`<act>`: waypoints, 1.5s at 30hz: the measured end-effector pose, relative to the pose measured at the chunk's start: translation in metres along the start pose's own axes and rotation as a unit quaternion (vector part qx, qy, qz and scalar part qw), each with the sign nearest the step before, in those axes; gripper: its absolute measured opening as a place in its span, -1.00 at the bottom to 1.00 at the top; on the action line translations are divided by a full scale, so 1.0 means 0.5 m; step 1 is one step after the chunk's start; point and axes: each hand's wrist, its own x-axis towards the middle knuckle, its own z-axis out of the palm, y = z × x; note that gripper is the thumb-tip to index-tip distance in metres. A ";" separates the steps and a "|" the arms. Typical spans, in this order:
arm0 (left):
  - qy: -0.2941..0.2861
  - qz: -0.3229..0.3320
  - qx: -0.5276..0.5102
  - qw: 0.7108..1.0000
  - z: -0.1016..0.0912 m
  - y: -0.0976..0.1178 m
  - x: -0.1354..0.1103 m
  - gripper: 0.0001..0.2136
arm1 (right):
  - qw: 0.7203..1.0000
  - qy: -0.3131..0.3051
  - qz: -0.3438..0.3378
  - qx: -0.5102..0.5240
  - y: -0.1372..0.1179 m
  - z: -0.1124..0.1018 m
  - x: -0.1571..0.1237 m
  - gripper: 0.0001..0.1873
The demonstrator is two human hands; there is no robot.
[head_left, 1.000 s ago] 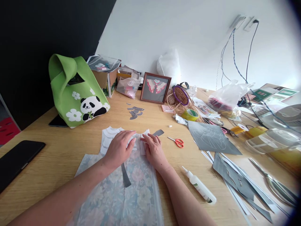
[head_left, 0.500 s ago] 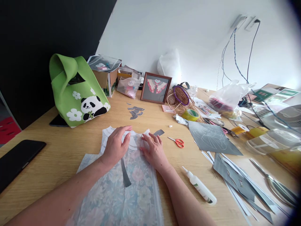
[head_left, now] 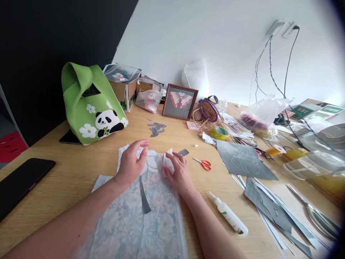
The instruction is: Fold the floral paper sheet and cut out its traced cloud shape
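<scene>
A: What does the head view show at the center of the frame?

B: Two bare hands over a pale floral cloth, which spreads across the tabletop from the middle down to the bottom edge. The left hand sits over the cloth's upper part, fingers together and gently curved, thumb held apart, with nothing visible in its grasp. White curved pieces lie just beside it; whether the fingertips touch them cannot be told.

A: And the right hand?

B: The right hand is bent over a white strip at the cloth's upper right corner, fingers slightly spread, thumb and forefinger well apart. It appears to rest there rather than grip.

A: What lies near them?

B: A dark gray strip runs down the cloth between the forearms. A short gray piece lies just beyond the right hand, and orange-handled scissors lie to its right. A white squeeze bottle lies on its side at lower right, nozzle toward the hands.

A: Farther out?

B: Gray scraps in a cluster above the cloth, a framed collar at upper center, a green panda bag at upper left.
</scene>
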 end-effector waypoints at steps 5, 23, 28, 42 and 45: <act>0.053 -0.049 -0.097 0.993 -0.025 -0.001 0.031 -0.76 | 0.999 -0.010 0.031 0.026 -0.028 -0.018 0.013 -0.88; 0.155 -0.026 -0.238 0.959 -0.114 0.040 0.092 -0.78 | 0.915 -0.334 0.179 -0.139 -0.224 -0.027 -0.040 -0.87; 0.145 -0.026 -0.247 0.958 -0.120 0.048 0.094 -0.77 | 0.919 -0.313 0.202 -0.127 -0.224 -0.022 -0.048 -0.90; 0.146 -0.016 -0.257 0.955 -0.133 0.062 0.095 -0.81 | 0.925 -0.283 0.244 -0.069 -0.226 -0.005 -0.063 -0.92; 0.149 -0.016 -0.260 0.954 -0.136 0.063 0.095 -0.82 | 0.924 -0.275 0.265 -0.027 -0.217 -0.001 -0.063 -0.95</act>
